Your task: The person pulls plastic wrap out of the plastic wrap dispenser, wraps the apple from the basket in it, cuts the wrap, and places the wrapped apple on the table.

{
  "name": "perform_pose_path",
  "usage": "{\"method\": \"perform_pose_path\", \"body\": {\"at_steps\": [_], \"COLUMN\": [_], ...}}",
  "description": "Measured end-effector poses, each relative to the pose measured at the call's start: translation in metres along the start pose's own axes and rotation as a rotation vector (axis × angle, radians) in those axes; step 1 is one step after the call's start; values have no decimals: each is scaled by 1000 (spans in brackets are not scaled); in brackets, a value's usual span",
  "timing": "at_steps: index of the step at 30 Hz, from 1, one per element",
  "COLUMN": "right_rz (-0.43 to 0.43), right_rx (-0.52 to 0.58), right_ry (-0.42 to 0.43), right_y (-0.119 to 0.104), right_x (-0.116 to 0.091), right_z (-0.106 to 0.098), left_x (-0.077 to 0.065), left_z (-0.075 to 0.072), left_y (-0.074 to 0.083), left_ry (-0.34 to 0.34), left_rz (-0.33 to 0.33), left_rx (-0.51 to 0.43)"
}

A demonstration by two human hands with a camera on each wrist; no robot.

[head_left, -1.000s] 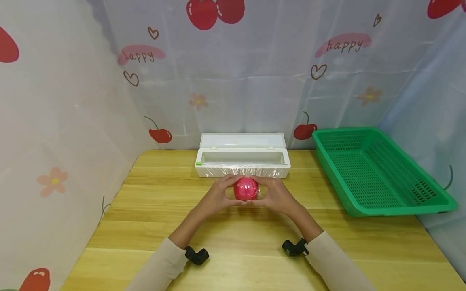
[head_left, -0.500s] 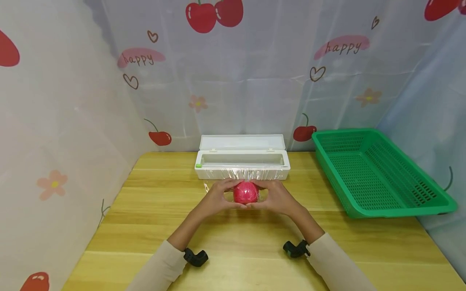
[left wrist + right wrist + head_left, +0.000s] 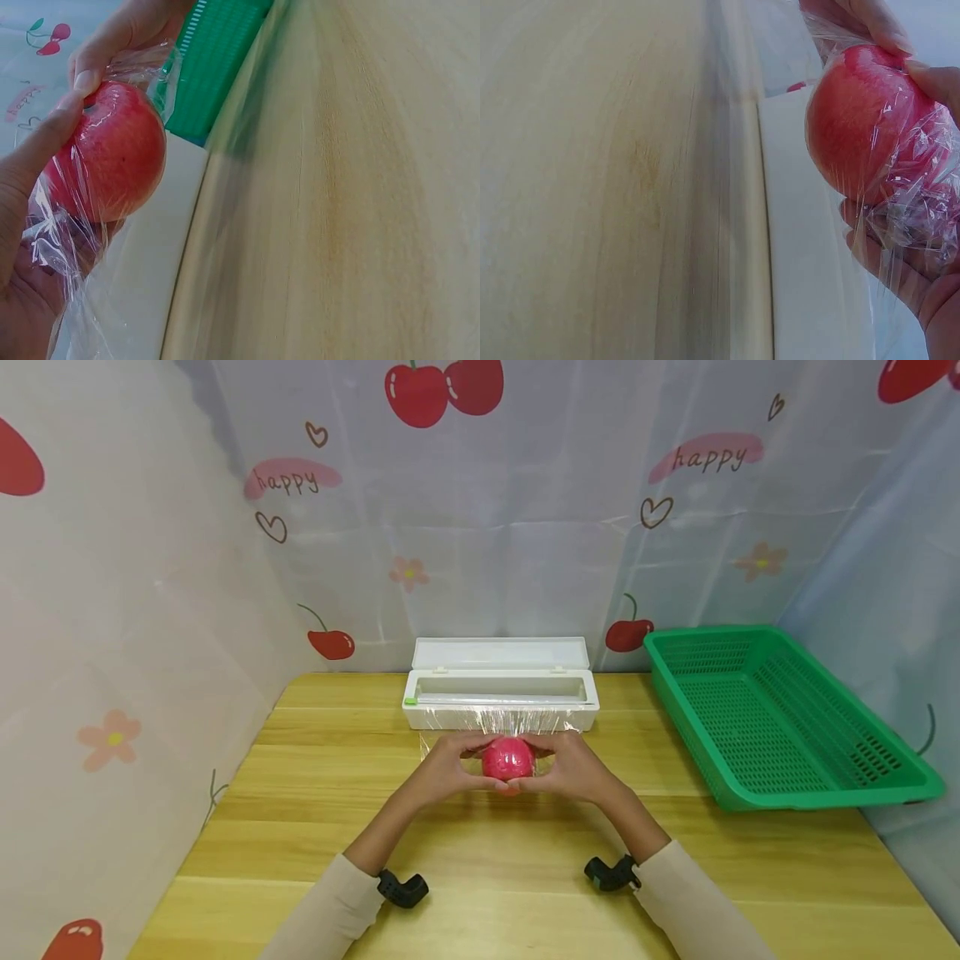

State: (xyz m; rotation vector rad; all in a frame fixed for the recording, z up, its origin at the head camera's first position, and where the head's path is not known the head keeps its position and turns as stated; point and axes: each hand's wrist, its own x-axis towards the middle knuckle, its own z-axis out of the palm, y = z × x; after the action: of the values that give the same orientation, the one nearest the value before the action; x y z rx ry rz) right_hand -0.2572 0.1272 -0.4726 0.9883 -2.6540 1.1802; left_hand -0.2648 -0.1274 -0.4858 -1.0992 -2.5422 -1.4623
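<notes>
A red apple point(image 3: 508, 760) in clear cling film sits between both hands, just in front of the white cling film box point(image 3: 418, 718). My left hand point(image 3: 444, 770) grips its left side, thumb toward me and fingers behind. The right hand point(image 3: 573, 768) mirrors that grip on the right. In the left wrist view the two thumb tips meet beside the stem hollow of the apple point(image 3: 120, 154). Crumpled film point(image 3: 922, 217) bunches against the apple and fingers in the right wrist view. From the box, a stretched sheet of film point(image 3: 510, 720) runs down to the apple.
The box's lid point(image 3: 498, 653) stands raised, and a green slider point(image 3: 410, 701) lies at the left of its front edge. A green plastic basket point(image 3: 825, 798) stands on the right of the wooden table point(image 3: 495, 893). Printed curtains point(image 3: 517, 560) close in the back and sides.
Both hands have drawn the apple slightly toward me, away from the box, and its surface seems to have turned. A loose film edge now shows left of the left hand.
</notes>
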Motion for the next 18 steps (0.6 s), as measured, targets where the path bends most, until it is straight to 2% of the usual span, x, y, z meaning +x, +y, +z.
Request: {"method": "perform_pose_path", "body": {"at_steps": [4, 9, 16, 18], "right_rz": [-5, -11, 28, 1], "right_rx": [13, 29, 47, 69], "right_ry": [1, -2, -22, -3], "right_y": [1, 1, -4, -6], "right_x": [0, 0, 0, 0], "right_z": [1, 2, -2, -5], "left_x": [-1, -3, -3, -3], "left_z": [0, -2, -4, -4], "left_y": [0, -1, 1, 1], "left_ry": [-1, 9, 9, 12], "left_rz": [-9, -51, -89, -94], "left_rx": [-25, -25, -36, -38]}}
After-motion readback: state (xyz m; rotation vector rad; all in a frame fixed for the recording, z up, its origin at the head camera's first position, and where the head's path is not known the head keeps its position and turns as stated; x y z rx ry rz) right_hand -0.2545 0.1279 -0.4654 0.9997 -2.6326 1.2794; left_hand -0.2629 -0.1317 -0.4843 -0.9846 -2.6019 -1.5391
